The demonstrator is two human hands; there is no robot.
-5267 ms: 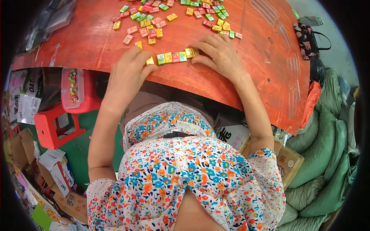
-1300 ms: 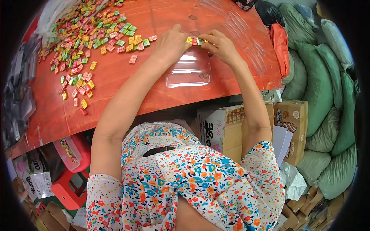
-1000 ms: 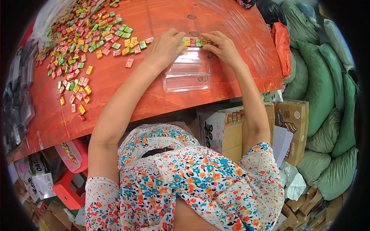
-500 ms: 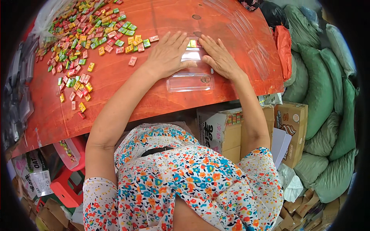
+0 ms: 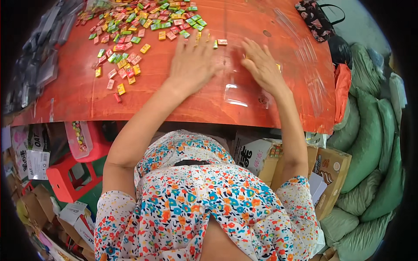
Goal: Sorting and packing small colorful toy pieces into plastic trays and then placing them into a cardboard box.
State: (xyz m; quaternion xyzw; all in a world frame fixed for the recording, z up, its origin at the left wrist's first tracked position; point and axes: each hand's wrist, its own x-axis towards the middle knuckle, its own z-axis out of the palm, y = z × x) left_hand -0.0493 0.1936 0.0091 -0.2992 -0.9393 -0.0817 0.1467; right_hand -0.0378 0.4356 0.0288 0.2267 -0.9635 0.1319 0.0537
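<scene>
A red-orange table (image 5: 87, 93) with a worn, scratched top carries a wide scatter of small coloured candies (image 5: 130, 32), thickest toward its far edge and thinning out toward the left part of the near edge. A clear plastic tray (image 5: 244, 89) lies flat near the middle of the near edge, with both of the person's hands resting on the tabletop just beyond it. A dark patterned bag (image 5: 315, 19) sits at the far right corner, and grey plastic packets (image 5: 41, 65) lie along the left edge.

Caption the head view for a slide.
Both hands, left hand and right hand, flat on a clear plastic tray beside scattered candies.
</scene>
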